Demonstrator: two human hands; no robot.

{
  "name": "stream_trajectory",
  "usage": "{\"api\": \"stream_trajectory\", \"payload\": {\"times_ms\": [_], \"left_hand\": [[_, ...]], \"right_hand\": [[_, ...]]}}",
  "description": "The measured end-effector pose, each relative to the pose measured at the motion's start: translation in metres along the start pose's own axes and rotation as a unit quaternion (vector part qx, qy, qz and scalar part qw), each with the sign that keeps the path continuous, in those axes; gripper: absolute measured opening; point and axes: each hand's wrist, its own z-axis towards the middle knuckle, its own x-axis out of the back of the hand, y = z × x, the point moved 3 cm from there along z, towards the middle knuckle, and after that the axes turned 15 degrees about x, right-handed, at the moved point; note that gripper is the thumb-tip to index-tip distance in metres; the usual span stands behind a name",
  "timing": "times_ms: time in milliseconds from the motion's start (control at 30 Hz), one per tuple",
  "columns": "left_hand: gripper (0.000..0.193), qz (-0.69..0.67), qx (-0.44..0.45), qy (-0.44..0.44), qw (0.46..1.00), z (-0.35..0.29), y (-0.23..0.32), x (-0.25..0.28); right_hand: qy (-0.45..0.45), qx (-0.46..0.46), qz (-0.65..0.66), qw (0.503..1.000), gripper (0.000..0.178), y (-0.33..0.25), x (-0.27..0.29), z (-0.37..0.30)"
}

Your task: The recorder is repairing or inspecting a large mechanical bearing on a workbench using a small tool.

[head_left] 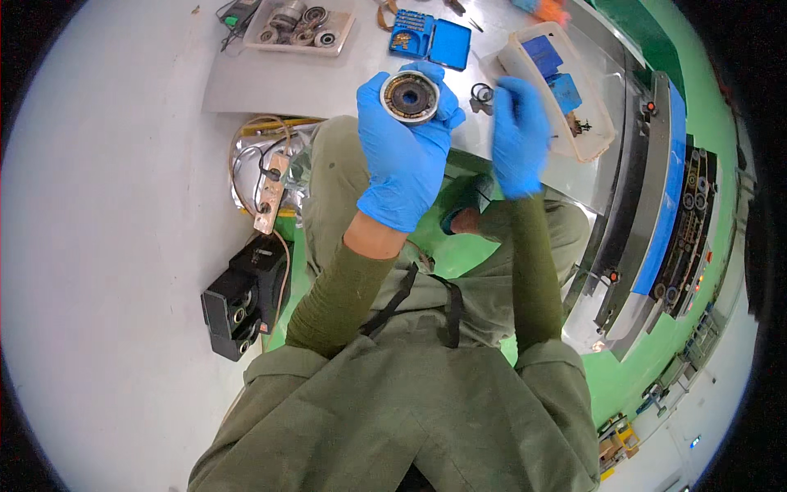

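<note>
My left hand (400, 168), in a blue glove, is closed round a bearing-like round metal part (410, 97). The part has a silver rim, a brownish ring inside it and a dark centre with a hole, and its open face is turned up toward me. To its right my right hand (521, 135), gloved in blue too, hovers over the table's near edge, apart from the part. Motion smears its fingers, so whether it holds anything does not show. Just left of it, thin black rings (482, 92) lie on the metal table (279, 82).
At the back left a white tray (328, 51) holds several round metal parts. An opened blue case (451, 43) with small brass pieces lies behind my left hand. A white bin (602, 135) with blue pieces stands at right. A power strip (270, 193) and black device (246, 295) are lower left.
</note>
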Motion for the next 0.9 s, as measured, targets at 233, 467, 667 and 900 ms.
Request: {"api": "stream_trajectory", "payload": {"times_ms": [233, 467, 667, 900], "left_hand": [[0.039, 0.043, 0.062, 0.002, 0.997, -0.011, -0.017, -0.010], [0.039, 0.044, 0.159, -0.050, 0.985, -0.030, -0.033, -0.027], [0.040, 0.085, 0.144, -0.026, 0.986, -0.037, -0.034, -0.034], [0.041, 0.107, 0.127, 0.024, 0.986, -0.034, -0.037, -0.035]], "right_hand": [[-0.168, 0.181, -0.031, 0.968, 0.019, -0.110, 0.095, 0.038], [-0.280, 0.306, -0.067, 0.907, 0.018, -0.126, 0.108, 0.061], [-0.303, 0.319, -0.045, 0.897, 0.020, -0.131, 0.110, 0.062], [-0.301, 0.313, -0.034, 0.900, 0.019, -0.126, 0.109, 0.060]]}}
